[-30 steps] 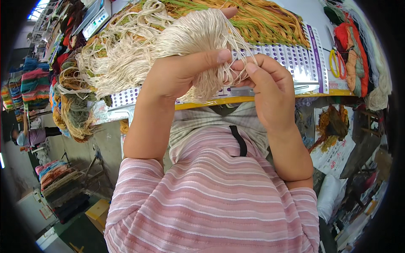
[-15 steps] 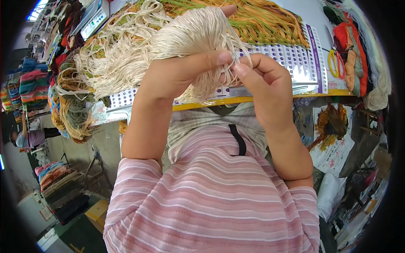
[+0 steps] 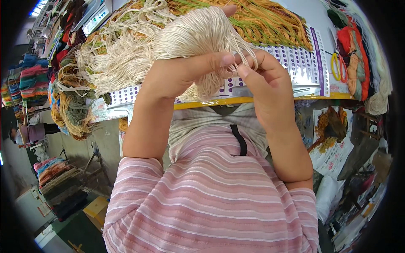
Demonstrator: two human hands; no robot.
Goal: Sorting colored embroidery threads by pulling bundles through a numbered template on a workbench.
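Note:
A thick bundle of cream thread (image 3: pixel 196 31) is draped over my left hand (image 3: pixel 185 71), which is closed around it with the thumb lying along the near side. My right hand (image 3: pixel 265 78) pinches a few cream strands between thumb and forefinger, close to my left thumb tip. Those strands run up from the pinch to the top of the bundle. Under and behind my hands lies a white card with rows of purple-rimmed holes (image 3: pixel 287 63). Orange and green threads (image 3: pixel 270 21) hang through its far holes, and more loose cream thread (image 3: pixel 122 63) covers its left part.
Yellow-handled scissors (image 3: pixel 335 66) lie at the right beside red and peach skeins (image 3: pixel 354 55). Coloured yarn (image 3: pixel 69 109) hangs over the table's left edge, near a device with a display (image 3: pixel 97 19). Another person (image 3: pixel 31 134) stands far left, near racks of skeins (image 3: pixel 33 80).
My right hand's fingers have shifted slightly, and the pinched strands now loop over the forefinger. The bundle in my left hand has barely moved. The view has shifted a little.

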